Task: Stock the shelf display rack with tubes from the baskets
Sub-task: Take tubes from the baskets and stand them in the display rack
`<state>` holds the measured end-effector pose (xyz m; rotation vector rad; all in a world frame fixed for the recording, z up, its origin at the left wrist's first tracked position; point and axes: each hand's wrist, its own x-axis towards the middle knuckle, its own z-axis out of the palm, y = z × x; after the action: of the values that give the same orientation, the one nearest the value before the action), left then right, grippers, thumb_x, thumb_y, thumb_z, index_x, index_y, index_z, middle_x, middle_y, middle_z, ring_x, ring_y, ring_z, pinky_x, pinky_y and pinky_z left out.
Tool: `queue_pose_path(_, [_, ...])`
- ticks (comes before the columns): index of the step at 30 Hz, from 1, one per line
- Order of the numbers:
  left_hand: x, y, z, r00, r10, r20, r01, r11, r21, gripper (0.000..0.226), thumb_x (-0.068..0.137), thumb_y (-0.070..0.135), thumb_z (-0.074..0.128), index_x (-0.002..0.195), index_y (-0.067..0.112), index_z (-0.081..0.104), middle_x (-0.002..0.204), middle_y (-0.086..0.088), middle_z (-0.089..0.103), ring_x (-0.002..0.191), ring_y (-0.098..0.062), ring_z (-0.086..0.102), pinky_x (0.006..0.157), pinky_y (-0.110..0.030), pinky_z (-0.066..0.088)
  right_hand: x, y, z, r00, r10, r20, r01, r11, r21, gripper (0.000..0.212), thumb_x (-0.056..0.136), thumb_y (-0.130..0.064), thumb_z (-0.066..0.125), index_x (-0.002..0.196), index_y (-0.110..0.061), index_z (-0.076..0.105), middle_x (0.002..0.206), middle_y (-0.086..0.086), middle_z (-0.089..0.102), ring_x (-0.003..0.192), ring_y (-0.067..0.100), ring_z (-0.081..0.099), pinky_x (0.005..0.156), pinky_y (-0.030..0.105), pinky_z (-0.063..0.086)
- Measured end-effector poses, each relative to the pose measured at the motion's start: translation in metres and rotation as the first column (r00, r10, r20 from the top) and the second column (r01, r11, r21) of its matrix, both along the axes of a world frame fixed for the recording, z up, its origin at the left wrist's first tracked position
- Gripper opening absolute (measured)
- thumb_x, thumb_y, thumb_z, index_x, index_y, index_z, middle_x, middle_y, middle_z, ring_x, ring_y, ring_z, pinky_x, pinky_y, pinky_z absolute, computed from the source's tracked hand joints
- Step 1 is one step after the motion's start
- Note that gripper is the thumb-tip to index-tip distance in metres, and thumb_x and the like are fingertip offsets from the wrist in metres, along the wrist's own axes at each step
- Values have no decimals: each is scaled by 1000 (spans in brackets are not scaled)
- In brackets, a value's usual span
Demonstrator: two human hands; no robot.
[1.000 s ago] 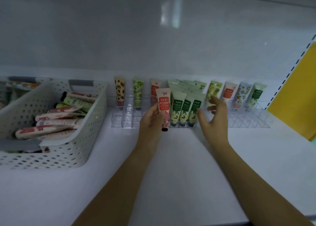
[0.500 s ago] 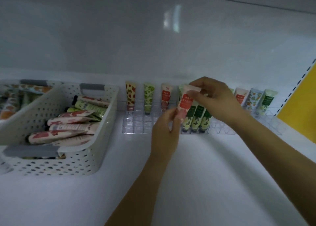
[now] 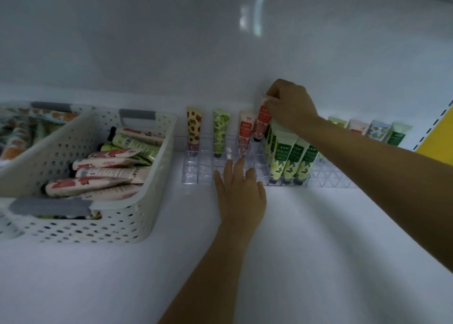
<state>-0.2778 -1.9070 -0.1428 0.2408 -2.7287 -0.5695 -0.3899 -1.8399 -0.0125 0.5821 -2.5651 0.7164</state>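
Observation:
A clear plastic display rack [image 3: 196, 174] stands on the white shelf against the back wall. My right hand [image 3: 290, 108] pinches the top of a pink-and-red tube [image 3: 261, 124], cap down, over the rack's back row beside a matching tube [image 3: 245, 132]. My left hand [image 3: 241, 193] rests with fingers spread at the rack's front edge, holding nothing. Three green-label tubes [image 3: 291, 162] stand in the front row just right of it. A white perforated basket [image 3: 137, 201] to the left holds several tubes [image 3: 98, 176] lying flat.
A strawberry-print tube [image 3: 194, 130] and a green-print tube [image 3: 220, 130] stand in the back row at left. Several more tubes [image 3: 375, 131] stand at the rack's right end. A second basket [image 3: 31, 117] sits far left. A yellow panel [image 3: 438, 137] borders the right.
The pink tube passed from my left hand to my right hand, which carried it up and back over the rack. My left hand dropped to the rack's front edge.

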Motion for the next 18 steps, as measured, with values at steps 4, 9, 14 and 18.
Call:
queue_pose_path(4, [0, 0, 2, 1000, -12, -13, 13, 999, 33, 42, 99, 29, 32, 140, 19, 36, 155, 0, 11, 144, -19, -2, 114, -44, -9, -4, -4, -7, 996, -80, 50, 75, 993, 95, 21, 90, -18, 52, 107, -11, 61, 111, 10, 62, 100, 26, 58, 72, 27, 42])
queue_pose_path(9, [0, 0, 2, 1000, -13, -6, 13, 1000, 22, 44, 99, 29, 32, 141, 18, 34, 156, -1, 10, 144, -20, -3, 114, -45, -9, -6, -6, -16, 989, -101, 107, 89, 989, 115, 23, 91, -19, 53, 109, -14, 67, 112, 9, 66, 102, 26, 60, 79, 30, 47])
queue_pose_path(14, [-2, 0, 1, 1000, -23, -12, 23, 1000, 13, 45, 99, 29, 31, 142, 18, 32, 156, -1, 10, 144, -21, -2, 114, -46, -8, -8, -8, -15, 982, -108, 156, 91, 990, 109, 22, 91, -21, 55, 107, -13, 69, 108, 10, 67, 97, 25, 61, 78, 31, 48])
queue_pose_path(18, [0, 1, 9, 969, 19, -247, 1, 997, 82, 46, 89, 26, 31, 125, 12, 56, 140, -11, 45, 133, -31, 37, 109, -54, 24, -3, -6, -13, 997, -39, 71, 37, 999, 28, 24, 91, -18, 53, 110, -12, 67, 113, 9, 66, 103, 25, 59, 84, 30, 47])
